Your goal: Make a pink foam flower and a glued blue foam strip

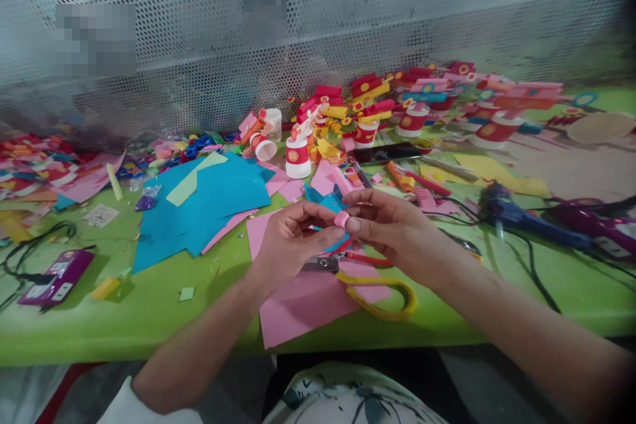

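Observation:
Between the fingertips of both hands sits a small piece of folded pink paper (341, 219). My left hand (298, 232) pinches it from the left, thumb and index finger closed on it. From the other side my right hand (392, 222) grips it with thumb and fingers. Just beneath the hands lie scissors with yellow handles (410, 298), resting on a pink paper sheet (293, 318). Blue paper scraps show behind the fingers, and a red-handled tool (370, 260) lies partly hidden below the right hand.
Blue paper sheets (218, 195) lie to the left. Paper-cup models (298, 158) stand along the back beside a perforated metal panel (199, 73). A blue glue gun (531, 218) with a cable lies at right, and a purple power strip (57, 277) at left.

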Action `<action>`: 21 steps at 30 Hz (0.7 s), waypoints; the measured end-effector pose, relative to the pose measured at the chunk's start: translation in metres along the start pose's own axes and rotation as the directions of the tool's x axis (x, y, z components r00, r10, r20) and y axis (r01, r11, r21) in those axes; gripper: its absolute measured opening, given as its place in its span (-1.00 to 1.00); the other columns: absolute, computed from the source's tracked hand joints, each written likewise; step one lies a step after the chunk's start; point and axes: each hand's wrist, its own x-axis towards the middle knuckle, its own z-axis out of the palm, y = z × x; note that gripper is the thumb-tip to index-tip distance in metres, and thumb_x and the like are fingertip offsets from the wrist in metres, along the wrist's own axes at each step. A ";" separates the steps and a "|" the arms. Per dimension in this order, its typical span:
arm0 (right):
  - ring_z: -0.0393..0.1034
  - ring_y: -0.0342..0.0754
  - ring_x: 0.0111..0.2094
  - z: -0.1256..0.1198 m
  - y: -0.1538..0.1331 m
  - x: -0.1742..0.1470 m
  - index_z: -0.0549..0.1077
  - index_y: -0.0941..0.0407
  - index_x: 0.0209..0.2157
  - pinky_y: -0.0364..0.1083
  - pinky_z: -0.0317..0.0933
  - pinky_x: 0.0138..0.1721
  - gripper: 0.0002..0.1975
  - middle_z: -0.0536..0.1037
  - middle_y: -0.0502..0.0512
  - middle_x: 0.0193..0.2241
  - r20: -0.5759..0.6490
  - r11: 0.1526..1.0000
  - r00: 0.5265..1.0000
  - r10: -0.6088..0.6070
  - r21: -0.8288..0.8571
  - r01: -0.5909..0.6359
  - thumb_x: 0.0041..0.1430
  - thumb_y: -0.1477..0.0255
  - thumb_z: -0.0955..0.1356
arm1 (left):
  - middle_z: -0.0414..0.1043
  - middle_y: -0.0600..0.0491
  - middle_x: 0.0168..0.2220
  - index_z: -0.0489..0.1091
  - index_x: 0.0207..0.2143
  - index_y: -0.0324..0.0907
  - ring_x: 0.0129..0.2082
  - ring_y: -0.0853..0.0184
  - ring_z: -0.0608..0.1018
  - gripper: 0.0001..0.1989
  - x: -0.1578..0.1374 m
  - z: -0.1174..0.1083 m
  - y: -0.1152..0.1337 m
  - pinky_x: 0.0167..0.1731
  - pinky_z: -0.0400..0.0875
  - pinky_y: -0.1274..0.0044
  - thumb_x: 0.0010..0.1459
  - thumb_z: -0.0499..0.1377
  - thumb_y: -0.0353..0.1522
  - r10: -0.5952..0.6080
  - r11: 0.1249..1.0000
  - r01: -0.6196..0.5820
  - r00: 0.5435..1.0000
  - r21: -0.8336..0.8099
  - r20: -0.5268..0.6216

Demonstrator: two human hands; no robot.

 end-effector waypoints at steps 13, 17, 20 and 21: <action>0.44 -0.20 -0.44 -0.001 -0.002 -0.002 0.47 0.08 -0.26 -0.20 0.40 -0.43 -0.63 0.48 -0.10 -0.46 0.073 0.986 0.990 0.122 0.107 -0.130 -0.04 0.31 0.61 | 0.55 0.08 -0.30 0.54 -0.26 -0.15 -0.29 0.40 0.55 -0.75 0.001 -0.002 -0.005 -0.29 0.47 0.59 0.00 0.47 -0.38 -0.024 0.998 0.023 1.000 -0.060 -0.006; 0.43 -0.17 -0.41 -0.004 -0.002 -0.003 0.47 0.09 -0.28 -0.17 0.41 -0.44 -0.68 0.46 -0.04 -0.41 0.044 0.999 0.999 -0.009 -0.039 0.011 0.12 0.16 0.52 | 0.55 0.11 -0.35 0.53 -0.27 -0.17 -0.38 0.44 0.56 -0.74 0.005 -0.004 -0.006 -0.33 0.52 0.60 -0.03 0.48 -0.37 -0.138 0.964 0.133 0.990 -0.229 -0.007; 0.43 -0.12 -0.39 -0.008 -0.002 -0.005 0.47 0.06 -0.24 -0.12 0.43 -0.41 -0.71 0.48 -0.01 -0.36 -0.012 0.955 0.982 -0.188 -0.237 0.180 0.16 0.16 0.49 | 0.55 0.13 -0.35 0.52 -0.29 -0.18 -0.38 0.45 0.58 -0.75 0.006 -0.004 -0.004 -0.34 0.55 0.60 -0.02 0.48 -0.39 -0.218 0.924 0.208 0.976 -0.321 0.006; 0.44 -0.10 -0.36 -0.008 -0.003 -0.006 0.48 0.04 -0.22 -0.10 0.44 -0.38 -0.73 0.50 0.02 -0.31 -0.023 0.910 0.961 -0.276 -0.329 0.254 0.17 0.18 0.49 | 0.54 0.13 -0.35 0.52 -0.29 -0.18 -0.37 0.44 0.59 -0.75 0.007 -0.004 -0.004 -0.34 0.55 0.61 -0.02 0.48 -0.39 -0.234 0.914 0.225 0.972 -0.338 0.012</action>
